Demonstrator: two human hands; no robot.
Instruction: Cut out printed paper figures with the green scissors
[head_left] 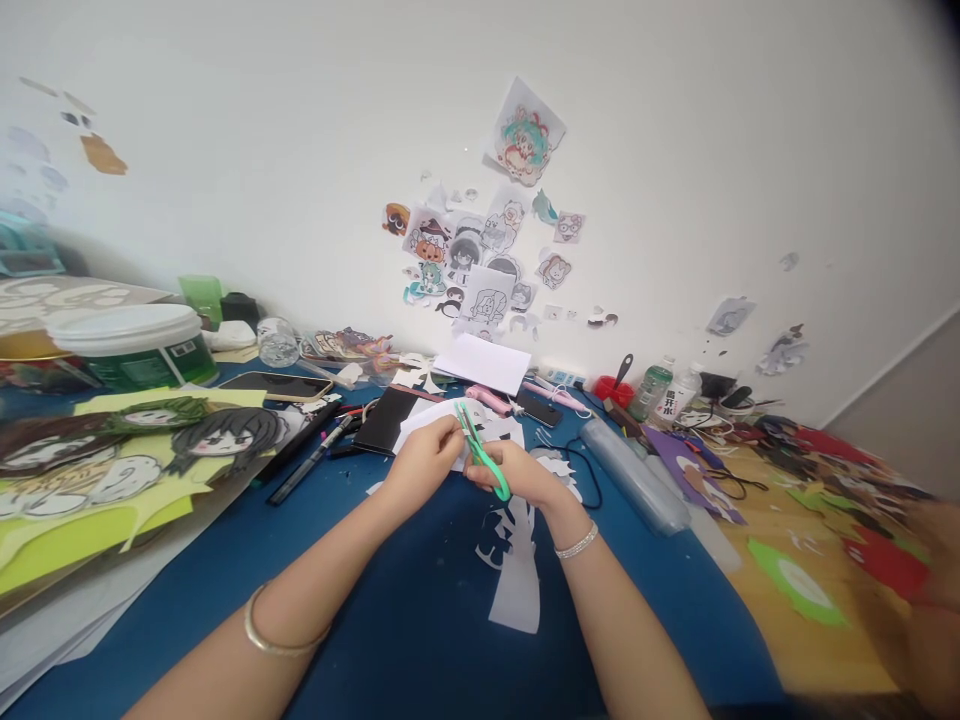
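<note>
My right hand (510,468) is closed around a pair of green-handled scissors (491,470), whose blades point up and away from me. Beside it, my left hand (427,452) pinches a piece of white paper (420,413) close to the blades. Part of the paper is hidden behind my fingers. Below the right hand, cut white paper scraps (517,590) lie on the blue mat (420,620). Just behind the left hand is a black notebook (382,420).
Left are paper character cutouts (225,440) on yellow sheets, a green-and-white tub (135,345) and a phone (277,385). Rightward lie a clear plastic roll (637,475), bottles (652,385) and coloured paper scraps (799,585). Drawings (525,135) hang on the wall. A blurred arm (934,600) shows at the right edge.
</note>
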